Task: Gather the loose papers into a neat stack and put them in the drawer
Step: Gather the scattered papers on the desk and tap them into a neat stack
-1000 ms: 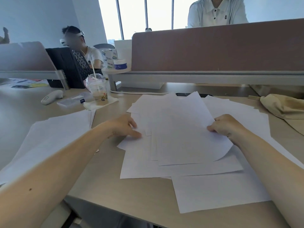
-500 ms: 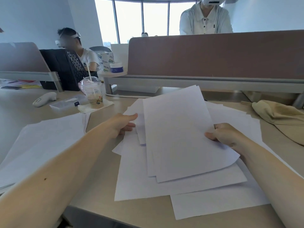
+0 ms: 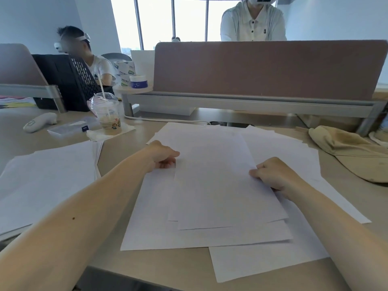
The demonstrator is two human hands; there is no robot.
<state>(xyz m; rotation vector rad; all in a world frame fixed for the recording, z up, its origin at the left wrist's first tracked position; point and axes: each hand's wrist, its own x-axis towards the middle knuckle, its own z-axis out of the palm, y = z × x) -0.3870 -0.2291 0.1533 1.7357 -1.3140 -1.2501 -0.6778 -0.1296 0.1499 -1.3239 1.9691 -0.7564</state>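
Observation:
Several loose white papers (image 3: 210,185) lie overlapping and askew on the beige desk (image 3: 117,206) in front of me. My right hand (image 3: 273,175) pinches the right edge of the top sheets, thumb on top. My left hand (image 3: 163,156) rests at the left edge of the same sheets, its fingers curled against or under the paper. More sheets spread out beyond, to the right (image 3: 294,148) and toward me (image 3: 262,263). A second pile of papers (image 3: 46,181) lies at the left. No drawer is in view.
A plastic cup with a straw (image 3: 108,116) stands on a napkin at the back left, beside a clear case (image 3: 69,128) and a white handheld device (image 3: 38,121). A tan cap (image 3: 352,152) lies at the right. A brown partition (image 3: 268,68) closes off the back; people sit beyond.
The sheets my right hand held lifted and tilted half a second ago now lie flat on the pile. My left hand moved right to their left edge.

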